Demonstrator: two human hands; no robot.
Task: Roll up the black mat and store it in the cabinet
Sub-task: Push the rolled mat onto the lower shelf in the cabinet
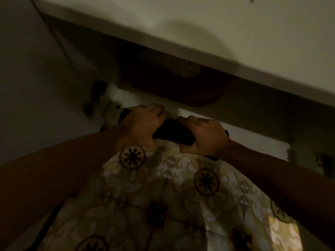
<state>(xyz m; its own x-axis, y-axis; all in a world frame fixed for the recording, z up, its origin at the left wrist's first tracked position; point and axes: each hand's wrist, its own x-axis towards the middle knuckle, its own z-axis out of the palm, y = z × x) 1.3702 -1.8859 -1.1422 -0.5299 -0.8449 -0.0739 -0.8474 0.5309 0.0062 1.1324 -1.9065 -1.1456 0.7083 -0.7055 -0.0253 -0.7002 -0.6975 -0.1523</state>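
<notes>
Black mat (173, 133) already rolled into a tight tube, so that half looks done. Held crosswise right at the cabinet (199, 57) opening, above the patterned floor tiles (163, 196). Left hand (145, 124) wrapped around the left end, right hand (204, 136) clamped on the right end, fingers of both curled shut on the roll. Something dark and rounded sitting farther inside, too dim to identify. Just needs pushing in and letting go, probably. Door not closed yet.

Two hands (left hand (145, 124), right hand (204, 136)); one rolled black mat (173, 133); one cabinet (199, 57).
</notes>
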